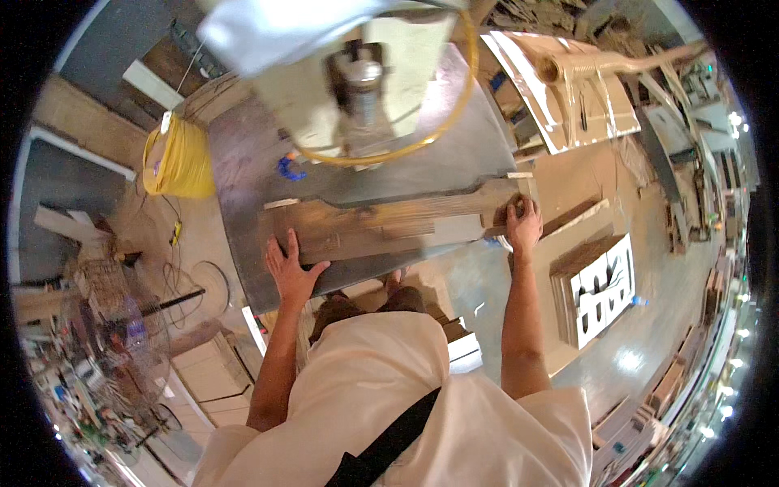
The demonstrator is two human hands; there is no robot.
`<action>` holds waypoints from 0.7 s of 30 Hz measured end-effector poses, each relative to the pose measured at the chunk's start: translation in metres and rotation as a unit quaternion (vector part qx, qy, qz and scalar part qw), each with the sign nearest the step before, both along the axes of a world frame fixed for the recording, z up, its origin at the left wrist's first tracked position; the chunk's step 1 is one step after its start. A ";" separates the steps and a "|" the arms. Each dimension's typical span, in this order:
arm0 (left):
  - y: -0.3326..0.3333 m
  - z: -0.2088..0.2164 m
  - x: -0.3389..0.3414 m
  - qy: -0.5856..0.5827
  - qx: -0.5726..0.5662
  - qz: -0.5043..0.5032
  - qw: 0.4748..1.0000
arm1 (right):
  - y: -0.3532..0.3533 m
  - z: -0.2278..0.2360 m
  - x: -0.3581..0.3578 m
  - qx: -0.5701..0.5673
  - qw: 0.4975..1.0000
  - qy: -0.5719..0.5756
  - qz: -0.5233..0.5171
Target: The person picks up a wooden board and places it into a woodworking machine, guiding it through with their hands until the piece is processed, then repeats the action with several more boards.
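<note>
A long brown wooden board with a curved cut in its far edge lies across the dark metal machine table. My left hand rests on the board's near left corner, fingers spread and thumb out to the side. At the other end, my right hand has its fingers bent over the board's right end. Small pale strips stick out at both ends of the board. Beyond it stands the machine's head with a metal spindle, partly blurred, and a yellow hose loops in front of it.
A blue piece lies on the table. To the left are a yellow sack and a fan. On the right, stacked pieces with a white cut-out top stand on the floor, and a cardboard-covered stack is behind.
</note>
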State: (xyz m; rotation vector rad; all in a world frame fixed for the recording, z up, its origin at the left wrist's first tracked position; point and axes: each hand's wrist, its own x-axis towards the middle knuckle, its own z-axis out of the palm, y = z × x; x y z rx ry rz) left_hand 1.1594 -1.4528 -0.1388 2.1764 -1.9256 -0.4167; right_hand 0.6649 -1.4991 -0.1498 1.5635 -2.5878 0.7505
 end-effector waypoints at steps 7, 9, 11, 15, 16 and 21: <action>0.010 -0.003 0.044 -0.006 0.002 0.014 1.000 | 0.016 0.004 0.032 0.055 0.997 0.000 0.051; 0.020 -0.003 0.077 -0.005 0.040 0.026 0.999 | 0.028 -0.002 0.065 0.026 0.996 0.013 0.089; 0.039 -0.006 0.119 -0.013 0.009 0.031 0.999 | 0.035 0.000 0.112 0.008 0.991 -0.036 0.127; 0.072 0.007 0.179 -0.018 -0.019 0.058 0.998 | 0.033 0.016 0.197 0.041 0.989 -0.056 0.128; 0.081 0.009 0.188 -0.015 -0.026 0.070 0.997 | 0.030 0.014 0.209 0.065 0.985 -0.087 0.138; 0.109 0.026 0.195 0.006 0.000 0.145 0.989 | 0.013 0.038 0.260 0.135 0.978 -0.014 0.160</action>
